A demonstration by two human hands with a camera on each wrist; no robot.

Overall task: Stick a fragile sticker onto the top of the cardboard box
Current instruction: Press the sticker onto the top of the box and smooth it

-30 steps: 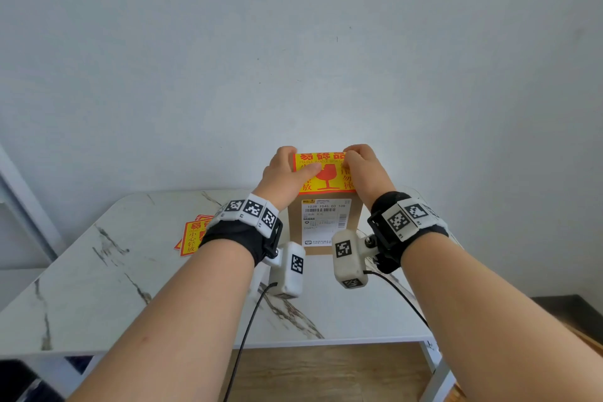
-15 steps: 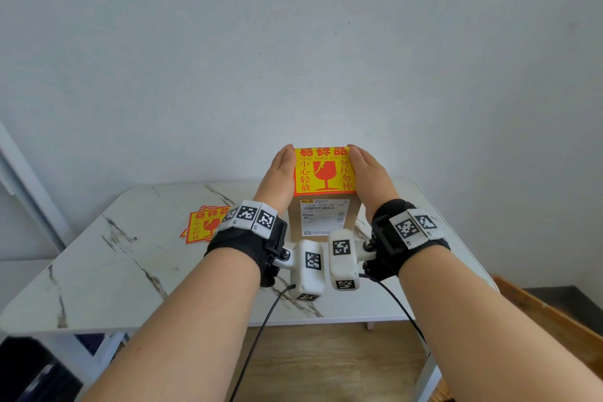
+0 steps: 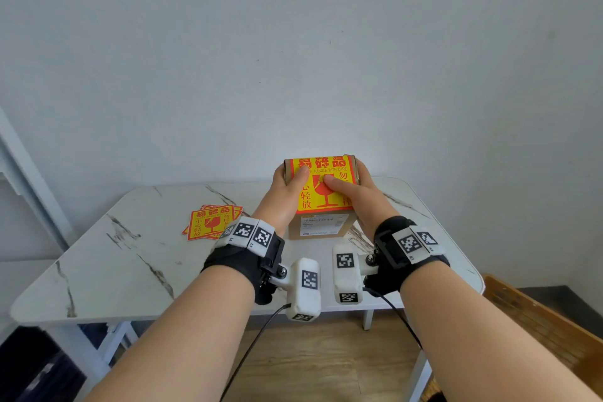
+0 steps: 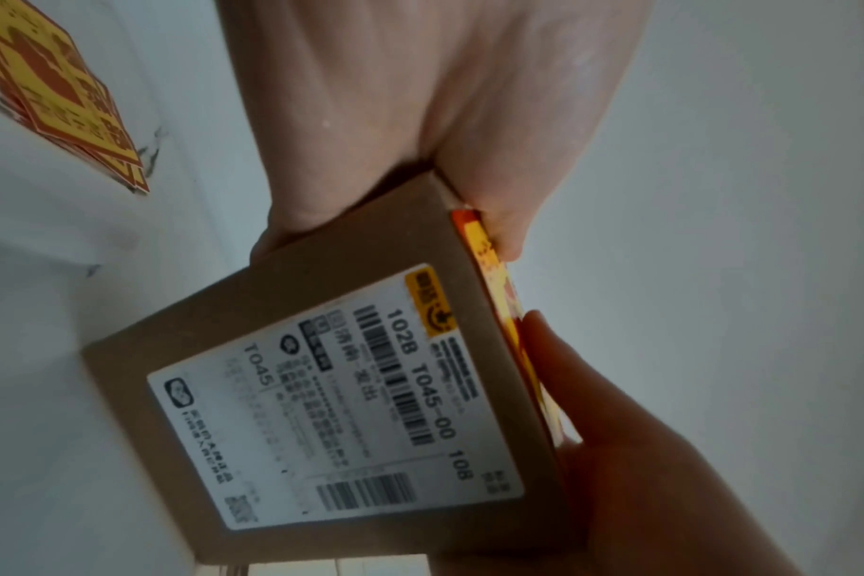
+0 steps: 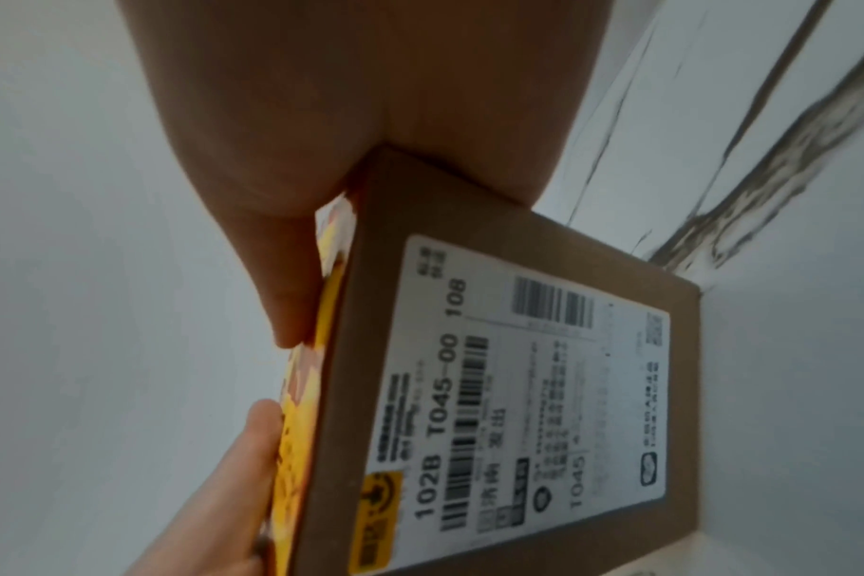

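Both hands, left [image 3: 287, 196] and right [image 3: 354, 196], grasping box [image 3: 321, 227] sides, thumbs flattening sticker [image 3: 323, 184]. Box feels light, stiff; sticker thin, creases easily.

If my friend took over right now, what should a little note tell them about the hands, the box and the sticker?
Left hand: grips the left side of the box, thumb pressing on the sticker.
Right hand: grips the right side, thumb pressing the sticker's middle.
Things: the box stands on the table; the sticker lies on its top. Spare stickers lie on the table to the left.
Done: the sticker is placed on top.
Left: probably smooth down the edges, then let go. Whether every corner is stuck cannot be told.
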